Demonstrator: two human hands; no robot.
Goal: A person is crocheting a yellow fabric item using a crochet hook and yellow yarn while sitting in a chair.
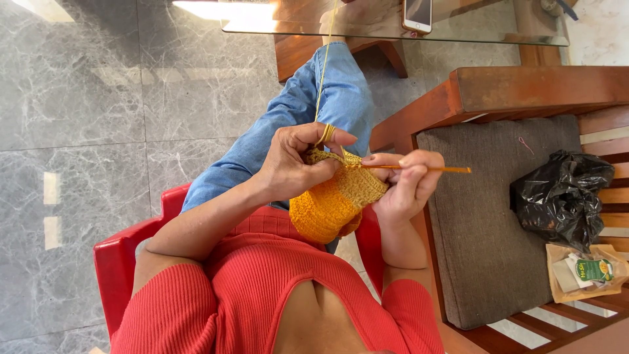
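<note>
An orange and mustard crocheted piece (334, 203) hangs in front of my chest. My left hand (295, 164) pinches its upper edge, with mustard yarn (322, 72) wrapped around the index finger and running up over my jeans-clad leg (308, 111). My right hand (409, 183) grips an orange crochet hook (426, 169) held level, its tip at the top edge of the piece and its handle pointing right.
I sit in a red plastic chair (114, 262) on grey marble floor. To the right stands a wooden sofa (524, 88) with a grey cushion (485, 216), a black plastic bag (563, 196) and a brown packet (583, 272). A glass table (485, 29) with a phone (417, 14) is ahead.
</note>
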